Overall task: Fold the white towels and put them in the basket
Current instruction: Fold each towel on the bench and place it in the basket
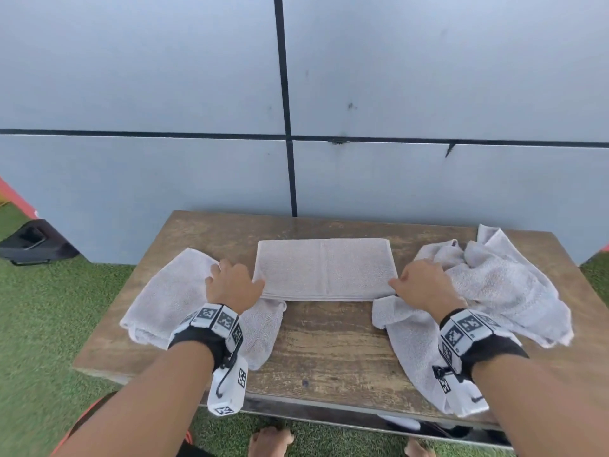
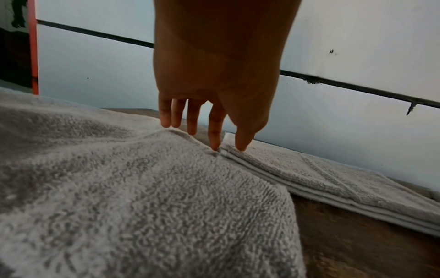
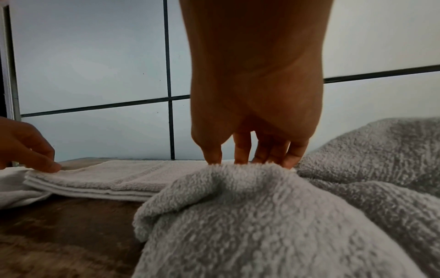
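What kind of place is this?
Probably an outdoor or patio-style setup, though that's a guess: green artificial turf underfoot, a worn wooden table and a pale panelled wall with dark seams.

A folded white towel [image 1: 324, 268] lies flat near the bench's far edge, centred. A half-spread towel [image 1: 171, 291] drapes toward the left edge; crumpled towels [image 1: 494, 285] heap at the right, one overhanging the near edge.

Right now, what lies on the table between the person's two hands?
In the head view, the folded towel spans the gap between the left hand and the right hand; each hand touches one of its ends. The right wrist view confirms it.
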### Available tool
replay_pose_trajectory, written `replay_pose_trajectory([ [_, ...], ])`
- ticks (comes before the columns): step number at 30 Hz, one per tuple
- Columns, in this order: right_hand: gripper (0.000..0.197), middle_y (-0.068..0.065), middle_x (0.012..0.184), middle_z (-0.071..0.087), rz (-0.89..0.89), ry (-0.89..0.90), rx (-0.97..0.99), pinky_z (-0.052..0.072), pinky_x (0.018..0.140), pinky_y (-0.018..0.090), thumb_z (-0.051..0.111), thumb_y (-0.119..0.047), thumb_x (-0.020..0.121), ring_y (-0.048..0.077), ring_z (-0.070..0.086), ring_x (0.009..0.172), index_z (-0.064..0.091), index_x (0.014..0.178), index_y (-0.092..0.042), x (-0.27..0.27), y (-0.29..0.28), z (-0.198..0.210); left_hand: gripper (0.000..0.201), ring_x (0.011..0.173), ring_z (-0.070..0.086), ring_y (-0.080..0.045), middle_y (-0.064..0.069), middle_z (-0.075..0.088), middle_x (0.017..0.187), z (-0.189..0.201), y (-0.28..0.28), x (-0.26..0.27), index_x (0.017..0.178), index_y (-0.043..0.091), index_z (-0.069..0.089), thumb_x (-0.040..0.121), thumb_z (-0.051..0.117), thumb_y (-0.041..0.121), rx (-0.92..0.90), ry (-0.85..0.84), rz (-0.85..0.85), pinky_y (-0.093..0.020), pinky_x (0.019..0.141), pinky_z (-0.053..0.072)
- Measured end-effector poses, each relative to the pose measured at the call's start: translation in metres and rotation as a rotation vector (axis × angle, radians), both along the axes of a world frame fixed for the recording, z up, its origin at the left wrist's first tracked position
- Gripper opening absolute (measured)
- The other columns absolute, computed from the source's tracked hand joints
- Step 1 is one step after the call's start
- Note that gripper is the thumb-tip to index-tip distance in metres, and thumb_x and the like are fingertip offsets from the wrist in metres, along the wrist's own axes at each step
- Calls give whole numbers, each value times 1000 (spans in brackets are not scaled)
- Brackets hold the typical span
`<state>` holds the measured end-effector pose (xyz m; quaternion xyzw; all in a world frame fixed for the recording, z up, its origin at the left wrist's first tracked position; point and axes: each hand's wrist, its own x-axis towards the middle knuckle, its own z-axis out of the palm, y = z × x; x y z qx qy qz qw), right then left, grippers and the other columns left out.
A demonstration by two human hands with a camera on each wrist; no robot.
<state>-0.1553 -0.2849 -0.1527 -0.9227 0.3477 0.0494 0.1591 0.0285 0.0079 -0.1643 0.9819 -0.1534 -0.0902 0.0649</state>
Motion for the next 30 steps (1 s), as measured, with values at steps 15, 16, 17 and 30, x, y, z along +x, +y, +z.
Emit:
replay_pose_trajectory([
  [15, 17, 8, 110, 59, -7, 132, -10, 36, 100, 48, 64, -35, 77, 34, 45, 118, 67, 75, -18, -6, 1, 13, 24, 92, 50, -28, -8, 63, 91, 8, 12, -3, 64, 15, 60, 77, 64, 34, -141, 7, 75, -43, 85, 47],
  [16, 15, 8, 115, 57, -4, 119, -11, 36, 101, 48, 63, -34, 78, 34, 44, 120, 66, 83, -20, -6, 3, 12, 19, 94, 48, -27, -7, 61, 97, 8, 9, -4, 73, 16, 61, 78, 63, 34, -141, 2, 75, -42, 85, 45],
  [17, 16, 8, 117, 56, -9, 72, -13, 36, 102, 48, 61, -33, 80, 33, 44, 120, 62, 90, -21, -4, 5, 10, 17, 95, 46, -26, -7, 58, 101, 7, 6, -5, 82, 16, 60, 79, 64, 33, -166, -8, 67, -42, 85, 43],
  [30, 59, 1, 168, -2, 322, -65, 22, 6, 124, 45, 26, -37, 105, 21, -3, 154, 8, 159, -18, 92, 73, -42, 60, 155, 1, -21, -1, 4, 168, -53, -103, -14, 160, 18, 9, 106, 27, 38, -180, -37, -401, -41, 125, 6],
])
